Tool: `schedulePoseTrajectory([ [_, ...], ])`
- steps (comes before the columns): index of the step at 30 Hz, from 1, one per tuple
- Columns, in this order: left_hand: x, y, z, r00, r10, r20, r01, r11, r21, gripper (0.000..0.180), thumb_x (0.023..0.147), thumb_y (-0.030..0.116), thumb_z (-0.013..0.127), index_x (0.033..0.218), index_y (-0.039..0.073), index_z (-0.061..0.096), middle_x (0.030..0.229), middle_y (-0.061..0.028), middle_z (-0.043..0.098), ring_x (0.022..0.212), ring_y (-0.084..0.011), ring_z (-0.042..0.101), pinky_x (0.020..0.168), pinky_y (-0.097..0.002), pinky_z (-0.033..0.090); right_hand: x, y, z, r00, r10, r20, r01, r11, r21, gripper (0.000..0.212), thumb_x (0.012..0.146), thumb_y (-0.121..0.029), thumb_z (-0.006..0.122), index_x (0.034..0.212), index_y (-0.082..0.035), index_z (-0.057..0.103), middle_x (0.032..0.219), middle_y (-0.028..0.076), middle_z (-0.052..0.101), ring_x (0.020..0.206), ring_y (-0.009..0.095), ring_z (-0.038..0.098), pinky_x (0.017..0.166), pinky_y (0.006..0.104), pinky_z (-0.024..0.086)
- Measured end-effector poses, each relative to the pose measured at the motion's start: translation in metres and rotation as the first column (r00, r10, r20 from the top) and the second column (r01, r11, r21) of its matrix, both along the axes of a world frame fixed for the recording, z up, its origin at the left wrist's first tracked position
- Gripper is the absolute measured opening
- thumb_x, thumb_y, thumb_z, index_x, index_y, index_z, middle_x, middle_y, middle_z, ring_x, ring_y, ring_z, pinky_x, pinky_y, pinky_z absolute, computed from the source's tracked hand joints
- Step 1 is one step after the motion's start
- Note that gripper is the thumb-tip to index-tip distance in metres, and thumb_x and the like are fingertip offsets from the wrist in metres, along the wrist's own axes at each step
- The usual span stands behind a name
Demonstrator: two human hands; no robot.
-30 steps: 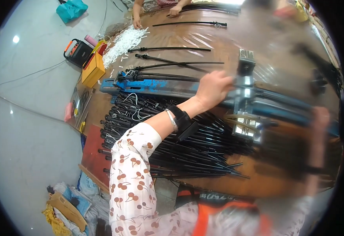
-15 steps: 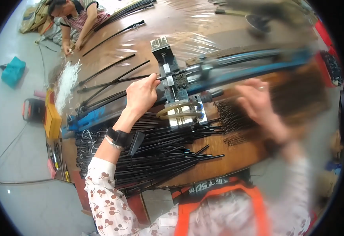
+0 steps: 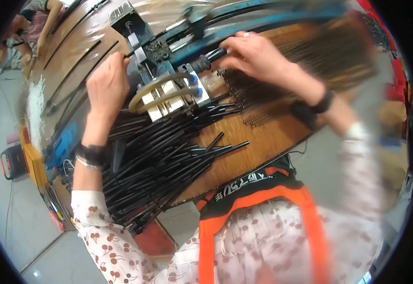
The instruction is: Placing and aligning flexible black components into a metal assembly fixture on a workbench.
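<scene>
Garment: one white shirt, printed all over with brown cherries. Left sleeve: same print, ending on the forearm in a plain white edge. Right sleeve: likewise pale, its print blurred. Apron: dark panel bearing white lettering, edged with a broad orange band; two orange straps ran over the shirt.

Left wrist: one black band; one thin, pale bangle beside it. Right wrist: one black band with a dark, blocky attachment. Right hand: one pale ring.
</scene>
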State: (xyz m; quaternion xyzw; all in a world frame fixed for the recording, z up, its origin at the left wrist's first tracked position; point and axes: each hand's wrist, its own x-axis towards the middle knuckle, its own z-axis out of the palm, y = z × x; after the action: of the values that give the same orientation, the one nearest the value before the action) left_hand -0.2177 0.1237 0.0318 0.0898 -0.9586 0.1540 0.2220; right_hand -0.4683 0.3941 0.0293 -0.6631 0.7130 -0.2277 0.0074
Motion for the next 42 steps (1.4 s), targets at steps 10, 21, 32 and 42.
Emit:
schedulePoseTrajectory([
  [10, 0.063, 0.037, 0.035, 0.961, 0.239, -0.137, -0.257, 0.956, -0.138, 0.020, 0.091, 0.024, 0.069, 0.107, 0.013, 0.064, 0.099, -0.0022, 0.064, 0.099, -0.0273, 0.057, 0.085, -0.0458, 0.037, 0.043, 0.116, -0.065, 0.924, 0.353, -0.148, -0.319, 0.924, 0.212, 0.024, 0.071, -0.013, 0.071, 0.090, -0.007, 0.058, 0.083, 0.010, 0.055, 0.083, 0.028, 0.057, 0.071, 0.0413, 0.047],
  [21, 0.169, 0.271, -0.049, 0.881, 0.474, -0.007, -0.428, 0.801, 0.419, 0.026, 0.079, 0.019, 0.081, 0.099, 0.012, 0.066, 0.099, -0.0027, 0.058, 0.095, -0.0237, 0.056, 0.085, -0.0423, 0.038, 0.042, 0.085, -0.023, 0.968, 0.251, 0.003, -0.244, 0.937, 0.248, 0.023, 0.080, -0.001, 0.065, 0.103, -0.005, 0.061, 0.091, 0.017, 0.060, 0.084, 0.037, 0.061, 0.069, 0.0443, 0.051],
  [32, 0.136, 0.272, -0.024, 0.970, 0.216, 0.108, -0.242, 0.871, 0.427, 0.029, 0.088, 0.014, 0.070, 0.116, 0.009, 0.068, 0.076, -0.0016, 0.049, 0.070, -0.0174, 0.055, 0.053, -0.0305, 0.047, 0.045, 0.096, -0.032, 0.851, 0.346, 0.396, -0.452, 0.865, 0.216, 0.020, 0.092, -0.023, 0.070, 0.094, -0.004, 0.073, 0.087, 0.014, 0.069, 0.081, 0.034, 0.065, 0.073, 0.0416, 0.053],
  [42, 0.042, 0.292, 0.051, 0.955, 0.103, 0.276, -0.228, 0.854, 0.468, 0.035, 0.091, 0.017, 0.072, 0.125, 0.011, 0.068, 0.075, -0.0045, 0.055, 0.064, -0.0212, 0.063, 0.052, -0.0345, 0.050, 0.016, 0.126, -0.053, 0.732, 0.466, 0.497, -0.418, 0.883, -0.213, 0.041, 0.087, -0.013, 0.075, 0.126, -0.005, 0.069, 0.085, 0.013, 0.064, 0.076, 0.030, 0.060, 0.067, 0.0392, 0.049],
])
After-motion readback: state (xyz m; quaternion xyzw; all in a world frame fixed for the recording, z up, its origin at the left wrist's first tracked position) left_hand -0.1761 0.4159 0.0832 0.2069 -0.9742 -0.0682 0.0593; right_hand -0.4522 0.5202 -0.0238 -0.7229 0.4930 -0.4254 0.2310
